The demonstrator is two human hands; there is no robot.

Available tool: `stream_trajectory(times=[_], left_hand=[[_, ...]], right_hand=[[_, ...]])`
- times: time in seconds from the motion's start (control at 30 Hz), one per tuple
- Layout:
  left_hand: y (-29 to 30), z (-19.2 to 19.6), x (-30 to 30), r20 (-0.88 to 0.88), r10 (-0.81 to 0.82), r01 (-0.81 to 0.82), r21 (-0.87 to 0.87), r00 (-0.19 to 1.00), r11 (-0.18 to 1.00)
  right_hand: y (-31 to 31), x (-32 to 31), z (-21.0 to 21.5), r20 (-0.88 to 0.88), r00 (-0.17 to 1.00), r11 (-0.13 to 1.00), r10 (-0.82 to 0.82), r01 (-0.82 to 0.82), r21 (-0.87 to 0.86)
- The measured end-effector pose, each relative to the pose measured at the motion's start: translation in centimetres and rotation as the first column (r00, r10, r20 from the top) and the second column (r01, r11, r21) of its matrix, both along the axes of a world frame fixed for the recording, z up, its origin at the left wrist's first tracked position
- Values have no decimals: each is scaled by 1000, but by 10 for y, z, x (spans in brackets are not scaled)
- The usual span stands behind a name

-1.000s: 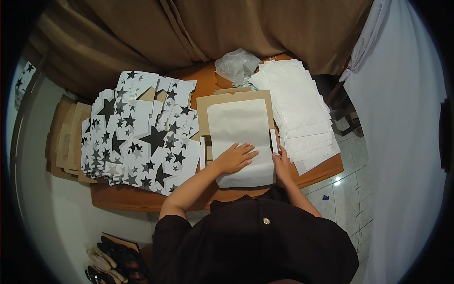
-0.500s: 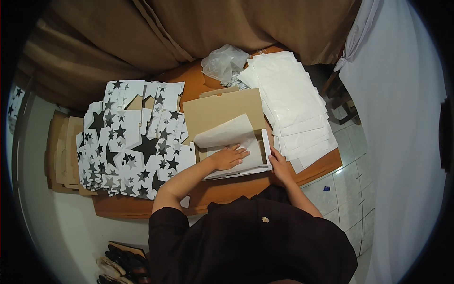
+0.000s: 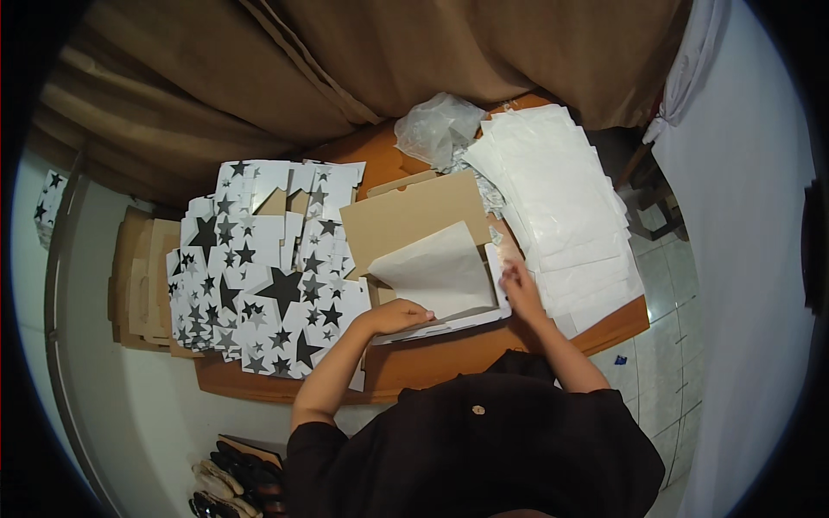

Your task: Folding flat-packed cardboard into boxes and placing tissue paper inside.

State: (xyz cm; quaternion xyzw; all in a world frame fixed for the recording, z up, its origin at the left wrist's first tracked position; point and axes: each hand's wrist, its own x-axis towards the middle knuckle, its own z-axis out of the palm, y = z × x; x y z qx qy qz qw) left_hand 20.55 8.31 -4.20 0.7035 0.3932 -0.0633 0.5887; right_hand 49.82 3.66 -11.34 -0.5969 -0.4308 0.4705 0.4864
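Head view looking down past a dark shirt (image 3: 484,449) at the lower edge, with shoes (image 3: 242,479) lying on the floor at lower left. Resting just beyond, on the near edge of the orange-brown table (image 3: 432,358), the left hand (image 3: 399,316), fingers curled flat onto the near rim of a shallow white box (image 3: 449,324), pressing rather than closing round it. Reaching in at the box's right end, the right hand (image 3: 521,283), grip pinched lightly on the right edge of a white tissue sheet (image 3: 436,274), how tightly being too small to tell. Lying inside the box, tilted up toward the far side, that tissue sheet, leaning against a raised brown cardboard flap (image 3: 414,217). Spreading just left of the box, overlapping white cards printed with black stars (image 3: 259,285), and beside them at the far left a brown cardboard stack (image 3: 138,285). Fanning out on the right, touching the table's far corner, a pile of plain white sheets (image 3: 561,198). Sitting farther back, a crumpled clear plastic bag (image 3: 438,128), and hanging behind everything a brown curtain (image 3: 363,60).
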Motion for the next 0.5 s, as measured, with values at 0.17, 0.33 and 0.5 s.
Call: stream_trajectory(times=[0.17,0.33,0.5], left_hand=[[-24,45,-11,-39,56,-45,232,998,972],[-38,32,-10,36,94,-100,437,995,894],[-31,23,-14,133,256,-288,490,958,823]], right_hand=[[85,26,23,713,695,981,-97,-53,185],[107,18,-1,960,234,925,151,-375,-54],[100,15,0,934,337,950,116,-313,-5]])
